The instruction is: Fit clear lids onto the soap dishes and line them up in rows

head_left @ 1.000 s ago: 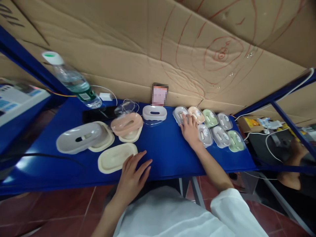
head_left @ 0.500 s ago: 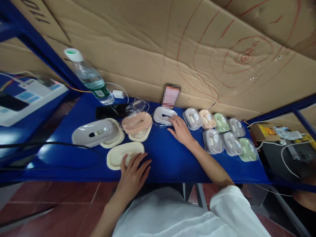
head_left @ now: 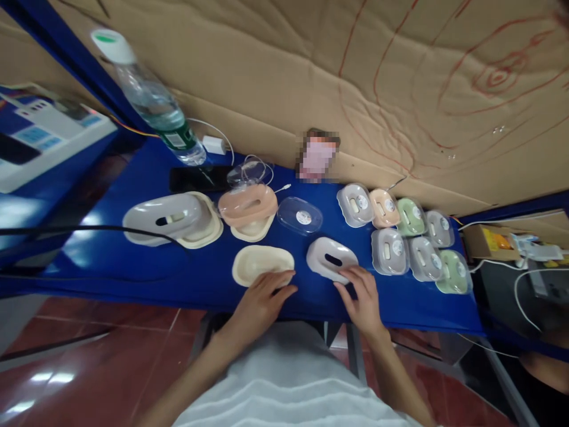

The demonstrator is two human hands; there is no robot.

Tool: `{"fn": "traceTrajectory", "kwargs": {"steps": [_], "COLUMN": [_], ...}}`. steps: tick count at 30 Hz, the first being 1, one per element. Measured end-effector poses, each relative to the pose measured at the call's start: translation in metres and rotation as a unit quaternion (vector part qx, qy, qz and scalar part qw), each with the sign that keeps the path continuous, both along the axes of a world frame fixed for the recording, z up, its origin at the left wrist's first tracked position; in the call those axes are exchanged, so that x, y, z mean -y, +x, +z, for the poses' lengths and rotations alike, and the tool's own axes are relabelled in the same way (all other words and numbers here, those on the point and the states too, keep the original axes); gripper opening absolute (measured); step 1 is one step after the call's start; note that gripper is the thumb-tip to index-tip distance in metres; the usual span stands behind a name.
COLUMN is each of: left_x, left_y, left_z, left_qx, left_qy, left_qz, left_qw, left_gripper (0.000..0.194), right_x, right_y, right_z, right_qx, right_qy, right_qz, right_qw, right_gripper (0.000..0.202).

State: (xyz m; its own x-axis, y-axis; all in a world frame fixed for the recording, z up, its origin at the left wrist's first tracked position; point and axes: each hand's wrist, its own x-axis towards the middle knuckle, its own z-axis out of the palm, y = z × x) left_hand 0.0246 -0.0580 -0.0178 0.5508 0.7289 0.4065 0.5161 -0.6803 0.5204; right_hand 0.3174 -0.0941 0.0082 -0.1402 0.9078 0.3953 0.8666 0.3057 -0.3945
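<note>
My right hand (head_left: 362, 296) grips the near edge of a pale grey slotted soap-dish top (head_left: 331, 259) at the front of the blue table (head_left: 133, 267). My left hand (head_left: 262, 299) rests its fingers on the near rim of a cream oval tray (head_left: 262, 262) beside it. A clear plastic lid (head_left: 300, 215) lies just behind, bare. Further left stand a pink slotted top on a cream tray (head_left: 248, 207) and a grey slotted top on another cream tray (head_left: 171, 218).
Several packed dishes in clear shells (head_left: 406, 237) sit in two rows at the right. A water bottle (head_left: 151, 101), a black phone (head_left: 195, 177) and a white charger (head_left: 214, 144) stand at the back by the cardboard wall (head_left: 311, 71). A black cable (head_left: 89, 228) crosses the left.
My right hand left the packed dishes, took the pale grey top off its clear lid at the back and brought it to the front edge. My left hand drew the cream tray rightward.
</note>
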Motion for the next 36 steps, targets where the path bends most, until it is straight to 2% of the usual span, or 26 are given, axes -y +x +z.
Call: {"fn": "traceTrajectory", "kwargs": {"steps": [4, 6, 7, 10, 12, 13, 15, 18, 20, 22, 25, 27, 29, 32, 34, 36], "left_x": [0.020, 0.028, 0.030, 0.026, 0.019, 0.016, 0.010, 0.004, 0.002, -0.001, -0.004, -0.006, -0.007, -0.008, -0.008, -0.009], "left_y": [0.042, 0.053, 0.054, 0.043, 0.027, 0.019, 0.003, -0.014, -0.020, -0.024, -0.028, -0.029, -0.029, -0.030, -0.031, -0.033], "left_z": [0.002, 0.002, 0.001, -0.004, -0.007, -0.008, -0.006, -0.001, 0.001, 0.000, -0.004, -0.006, -0.007, -0.007, -0.008, -0.009], "left_qx": [0.003, -0.006, -0.009, -0.013, -0.021, -0.026, -0.041, -0.047, -0.043, -0.036, -0.020, -0.012, -0.002, 0.030, 0.058, 0.081], "left_qy": [-0.025, -0.023, -0.016, 0.018, 0.027, 0.023, 0.001, -0.018, -0.015, -0.017, -0.033, -0.057, -0.085, -0.123, -0.152, -0.185], "left_qz": [-0.094, -0.123, -0.119, -0.020, 0.049, 0.060, 0.035, -0.010, -0.007, 0.005, 0.037, 0.061, 0.076, 0.092, 0.100, 0.111], "left_qw": [0.995, 0.992, 0.993, 1.000, 0.998, 0.998, 0.999, 0.999, 0.999, 0.999, 0.999, 0.996, 0.994, 0.988, 0.981, 0.973], "left_gripper": [0.036, 0.041, 0.045, 0.050, 0.051, 0.052, 0.057, 0.060, 0.058, 0.055, 0.052, 0.049, 0.045, 0.045, 0.053, 0.065], "right_x": [0.013, 0.016, 0.017, 0.019, 0.017, 0.015, 0.010, 0.000, -0.010, -0.025, -0.058, -0.086, -0.113, -0.143, -0.153, -0.154], "right_y": [0.005, 0.005, 0.004, -0.004, -0.013, -0.017, -0.025, -0.031, -0.028, -0.022, -0.015, -0.017, -0.025, -0.040, -0.043, -0.038], "right_z": [-0.005, -0.007, -0.008, -0.008, -0.008, -0.009, -0.012, -0.017, -0.013, -0.001, 0.023, 0.032, 0.028, 0.007, -0.007, -0.010], "right_qx": [-0.054, -0.043, -0.036, -0.021, -0.009, -0.002, 0.012, 0.029, 0.044, 0.069, 0.094, 0.098, 0.110, 0.129, 0.123, 0.090], "right_qy": [-0.002, -0.001, -0.004, -0.023, -0.036, -0.047, -0.075, -0.098, -0.092, -0.076, -0.053, -0.058, -0.079, -0.113, -0.122, -0.117], "right_qz": [-0.060, -0.064, -0.060, -0.011, 0.056, 0.092, 0.153, 0.195, 0.226, 0.238, 0.175, 0.123, 0.107, 0.110, 0.101, 0.084], "right_qw": [0.997, 0.997, 0.998, 0.999, 0.998, 0.995, 0.985, 0.975, 0.969, 0.966, 0.979, 0.986, 0.985, 0.979, 0.980, 0.985], "right_gripper": [0.024, 0.022, 0.022, 0.025, 0.027, 0.028, 0.032, 0.033, 0.032, 0.033, 0.036, 0.040, 0.048, 0.057, 0.057, 0.055]}}
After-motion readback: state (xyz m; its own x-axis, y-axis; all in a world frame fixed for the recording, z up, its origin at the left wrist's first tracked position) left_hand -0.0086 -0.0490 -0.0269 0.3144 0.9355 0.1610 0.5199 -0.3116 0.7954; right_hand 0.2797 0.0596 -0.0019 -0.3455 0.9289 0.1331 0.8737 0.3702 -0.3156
